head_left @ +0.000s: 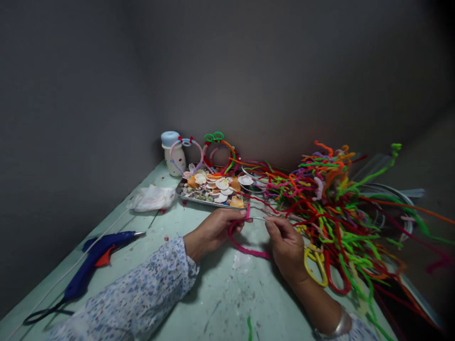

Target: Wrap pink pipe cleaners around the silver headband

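Note:
A thin headband (250,252) is held up above the table between both hands. Fuzzy magenta pipe cleaner covers its lower curve, while a short pale stretch shows bare between the hands. My left hand (216,230) is closed on the band's left side, thumb on top, beside an upright bright pink pipe cleaner end (248,210). Thumb and fingertips of my right hand (289,246) pinch the bare stretch, and the magenta curve runs behind that hand. Yellow-handled scissors (316,270) and a red scissor handle (336,277) lie just right of my right hand.
A metal tray (199,201) of shells stands behind, with finished-looking headbands (186,156) and a blue-lidded bottle (174,154). Tangled pipe cleaners (327,189) pile up at right. A blue glue gun (95,263) with its cord and a plastic bag (152,198) lie left.

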A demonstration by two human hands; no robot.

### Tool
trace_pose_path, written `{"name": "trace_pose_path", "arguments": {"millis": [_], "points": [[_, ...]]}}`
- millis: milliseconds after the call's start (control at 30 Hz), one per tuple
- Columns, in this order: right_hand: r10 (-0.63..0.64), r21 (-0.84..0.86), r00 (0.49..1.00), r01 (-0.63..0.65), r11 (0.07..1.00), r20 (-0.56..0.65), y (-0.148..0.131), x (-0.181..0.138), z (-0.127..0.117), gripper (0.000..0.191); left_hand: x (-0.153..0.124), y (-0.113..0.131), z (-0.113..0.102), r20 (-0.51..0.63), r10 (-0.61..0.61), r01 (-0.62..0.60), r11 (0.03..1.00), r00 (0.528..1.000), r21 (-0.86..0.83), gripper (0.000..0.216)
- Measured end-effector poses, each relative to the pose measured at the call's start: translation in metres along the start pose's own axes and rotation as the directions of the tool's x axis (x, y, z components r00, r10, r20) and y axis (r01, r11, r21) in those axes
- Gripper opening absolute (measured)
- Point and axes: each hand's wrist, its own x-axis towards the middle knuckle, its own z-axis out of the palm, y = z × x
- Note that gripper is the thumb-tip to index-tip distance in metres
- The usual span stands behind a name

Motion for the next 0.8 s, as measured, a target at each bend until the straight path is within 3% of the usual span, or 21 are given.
{"name": "trace_pose_path", "arguments": {"millis": [400, 800], "points": [[0.071, 0.029, 0.995, -0.073, 0.997, 0.067, -0.0008, 0.0002, 0.0006, 0.014, 0.0012, -0.0021, -0.0029, 0.020, 0.119, -0.120, 0.978, 0.993, 0.173, 0.014], [0.149, 0.050, 0.983, -0.155, 0.987, 0.105, 0.0037, -0.0006, 0.0003, 0.018, 0.0047, -0.0080, -0.0056, 0.016, 0.254, -0.237, 0.878, 0.967, 0.416, 0.022]]}}
